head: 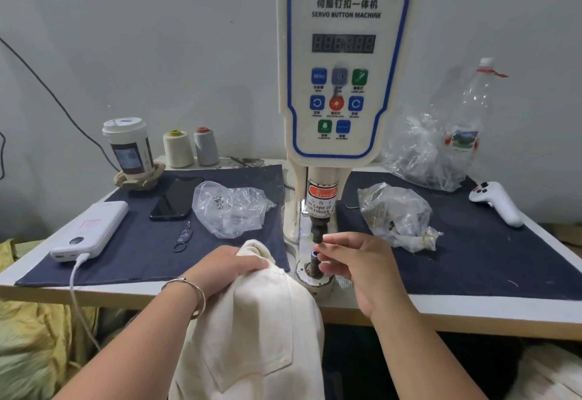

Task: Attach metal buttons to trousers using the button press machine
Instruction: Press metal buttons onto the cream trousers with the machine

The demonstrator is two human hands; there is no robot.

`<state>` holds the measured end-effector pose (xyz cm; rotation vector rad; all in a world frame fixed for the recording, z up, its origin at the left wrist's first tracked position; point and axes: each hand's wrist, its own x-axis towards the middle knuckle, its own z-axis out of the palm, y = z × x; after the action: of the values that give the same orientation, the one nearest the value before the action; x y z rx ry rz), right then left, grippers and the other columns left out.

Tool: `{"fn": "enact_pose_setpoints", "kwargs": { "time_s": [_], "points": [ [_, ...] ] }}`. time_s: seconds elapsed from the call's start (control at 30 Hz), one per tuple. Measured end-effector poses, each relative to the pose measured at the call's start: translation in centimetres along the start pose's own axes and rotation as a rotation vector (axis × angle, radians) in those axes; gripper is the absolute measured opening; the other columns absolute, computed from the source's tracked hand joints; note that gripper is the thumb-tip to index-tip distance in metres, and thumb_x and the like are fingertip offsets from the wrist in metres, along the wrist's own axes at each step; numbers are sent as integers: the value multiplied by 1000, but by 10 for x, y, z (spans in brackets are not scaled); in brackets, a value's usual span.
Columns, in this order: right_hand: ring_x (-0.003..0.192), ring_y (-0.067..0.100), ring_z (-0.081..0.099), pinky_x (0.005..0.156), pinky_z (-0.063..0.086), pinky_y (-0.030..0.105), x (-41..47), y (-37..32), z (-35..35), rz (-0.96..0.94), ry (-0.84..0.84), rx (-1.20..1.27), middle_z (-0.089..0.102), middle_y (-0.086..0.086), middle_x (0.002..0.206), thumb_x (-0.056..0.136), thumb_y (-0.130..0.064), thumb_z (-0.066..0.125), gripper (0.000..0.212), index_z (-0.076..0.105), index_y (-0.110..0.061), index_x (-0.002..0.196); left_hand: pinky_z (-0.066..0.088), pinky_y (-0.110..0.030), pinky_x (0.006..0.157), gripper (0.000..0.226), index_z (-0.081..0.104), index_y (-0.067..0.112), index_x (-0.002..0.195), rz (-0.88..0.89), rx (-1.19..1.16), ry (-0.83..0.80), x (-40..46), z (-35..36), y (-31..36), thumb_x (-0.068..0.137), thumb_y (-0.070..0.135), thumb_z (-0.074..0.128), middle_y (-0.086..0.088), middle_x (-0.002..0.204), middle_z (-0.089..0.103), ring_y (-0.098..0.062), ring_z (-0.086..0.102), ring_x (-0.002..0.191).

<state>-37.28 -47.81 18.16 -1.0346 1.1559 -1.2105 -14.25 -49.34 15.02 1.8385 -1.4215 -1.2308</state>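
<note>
Cream trousers (252,321) gripped by left hand (226,265), right hand (352,261) fingertips pinching at press die (315,258) — just beside.

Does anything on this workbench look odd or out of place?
Mainly the right hand: its fingertips sit between the press head and lower die, just under the finger-warning label. Otherwise only everyday clutter.

The gap between the black upper punch (318,232) and the dark lower die post (315,263) of the cream button press machine (345,62) is occupied by the right hand (352,261). The approach from the left is blocked by the cream trousers (252,321), gripped by the left hand (230,265). Open dark blue cloth (472,261) is left at the right, beyond a crumpled clear plastic bag (398,215).
</note>
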Motion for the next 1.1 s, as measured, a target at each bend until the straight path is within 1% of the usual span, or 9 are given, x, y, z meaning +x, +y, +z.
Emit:
{"fn": "enact_pose_setpoints", "kwargs": {
  "time_s": [0.2, 0.33, 0.53, 0.67, 0.83, 0.9, 1.0, 1.03, 1.1],
  "points": [
    [74, 24, 74, 54, 55, 22, 5, -1, 1, 134, -20, 172, 74, 16, 89, 79, 5, 71, 13, 73, -4, 87, 50, -43, 98, 45, 79, 25, 88, -1, -20, 3, 1, 0, -1, 55, 55, 75, 0, 91, 77, -24, 72, 98],
    [67, 19, 72, 50, 53, 20, 6, -2, -2, 192, -46, 279, 74, 19, 87, 81, 9, 67, 14, 71, 2, 92, 52, -41, 95, 46, 79, 23, 87, -7, -31, 12, 2, 0, -2, 54, 54, 76, -1, 90, 77, -25, 72, 97],
    [63, 17, 71, 43, 51, 19, 3, -5, -4, 274, -65, 348, 73, 22, 90, 83, 8, 63, 15, 69, 4, 96, 52, -39, 94, 41, 79, 24, 87, 1, -43, 5, 3, 0, -2, 57, 52, 76, -1, 89, 77, -24, 72, 96],
    [59, 16, 70, 40, 49, 17, -2, -10, -9, 275, -72, 318, 74, 20, 90, 84, 8, 61, 18, 67, 1, 99, 52, -35, 89, 35, 79, 25, 84, 12, -48, 0, 2, 0, -2, 60, 49, 75, 0, 88, 77, -23, 72, 96],
    [50, 13, 65, 36, 43, 16, -5, -21, -7, 229, 1, 219, 74, 18, 85, 81, 13, 56, 27, 67, -5, 97, 52, -37, 93, 36, 79, 24, 86, 19, -49, -11, 1, 0, -1, 60, 49, 75, -1, 90, 77, -24, 71, 98],
    [49, 12, 63, 35, 41, 15, -9, -22, -6, 246, 6, 232, 74, 18, 87, 80, 13, 55, 28, 66, -5, 98, 52, -37, 94, 35, 79, 25, 85, 18, -38, -18, 1, -1, -2, 61, 49, 74, 0, 90, 77, -23, 71, 98],
    [56, 14, 66, 39, 44, 18, -20, -19, -5, 257, -19, 287, 75, 14, 94, 85, 6, 53, 25, 66, -6, 103, 52, -38, 96, 35, 79, 28, 86, 18, -30, -40, 2, -3, -2, 60, 51, 73, 3, 90, 77, -22, 72, 97],
    [60, 15, 68, 42, 46, 20, -25, -17, -4, 231, 2, 250, 75, 10, 93, 87, 2, 53, 23, 66, -8, 103, 52, -38, 95, 34, 79, 29, 86, 20, -26, -45, 2, -3, -3, 60, 51, 73, 4, 89, 77, -21, 72, 96],
    [61, 15, 68, 47, 47, 22, -37, -9, 3, 128, 114, 86, 76, 3, 86, 89, -3, 55, 17, 68, -11, 96, 53, -37, 94, 34, 79, 32, 86, 28, -20, -53, 3, -4, -4, 60, 52, 73, 6, 89, 77, -18, 73, 94]
  ]
}}
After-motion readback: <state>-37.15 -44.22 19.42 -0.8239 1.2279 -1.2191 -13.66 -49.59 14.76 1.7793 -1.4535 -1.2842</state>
